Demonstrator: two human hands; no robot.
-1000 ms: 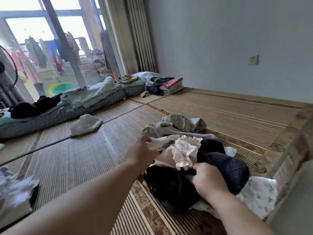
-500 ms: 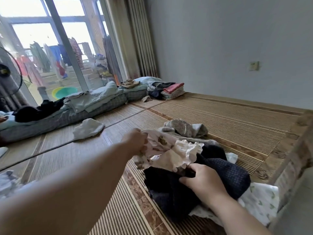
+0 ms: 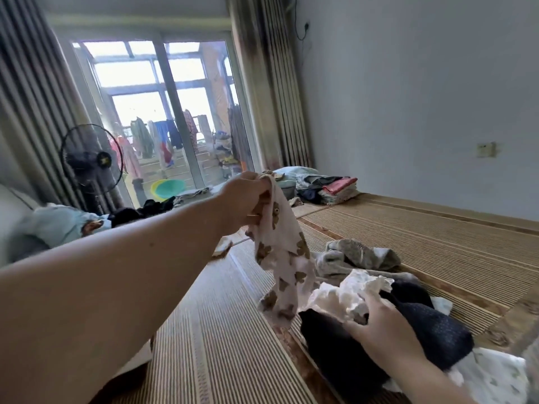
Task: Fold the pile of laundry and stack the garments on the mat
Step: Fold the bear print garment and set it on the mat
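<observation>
The brown-printed garment (image 3: 280,266) hangs lengthwise from our left hand (image 3: 248,199), pinched at its top edge, its tail touching the laundry pile (image 3: 344,354) on the mat (image 3: 218,360); our right hand (image 3: 385,325), nearer the tail, clutches the ruffled white cloth (image 3: 350,293), so freeing the garment likely means lifting up and leftward

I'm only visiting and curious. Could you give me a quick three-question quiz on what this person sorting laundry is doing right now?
1. True or false: the left hand holds the bear-print garment up above the mat.
2. What is the right hand on? A) the green basin B) the white ruffled cloth atop the pile C) the curtain
3. Fill in: the standing fan is on the person's ____ side.

Key: 1 true; 2 B; 3 left.
</observation>
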